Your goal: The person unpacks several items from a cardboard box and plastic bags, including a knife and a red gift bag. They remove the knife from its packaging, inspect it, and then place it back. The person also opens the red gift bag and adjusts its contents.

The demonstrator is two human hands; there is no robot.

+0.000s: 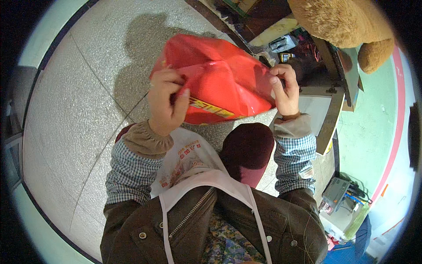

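Observation:
A red plastic bag (211, 76) with yellow printing hangs between my two hands, held up off the speckled floor. My left hand (168, 99) pinches the bag's left edge, with thumb and fingers bent around it. At the bag's right edge, my right hand (285, 87) grips the material between thumb and fingers. The bag looks bulged and creased; its inside does not show. Below it are my knees in dark red trousers and a white printed apron (194, 158).
An open wooden cabinet (324, 90) with small items inside stands at the right. A brown plush toy (333, 23) rests at the upper right. Farther down, a white box (346, 217) holds a grey case and cables by the green wall.

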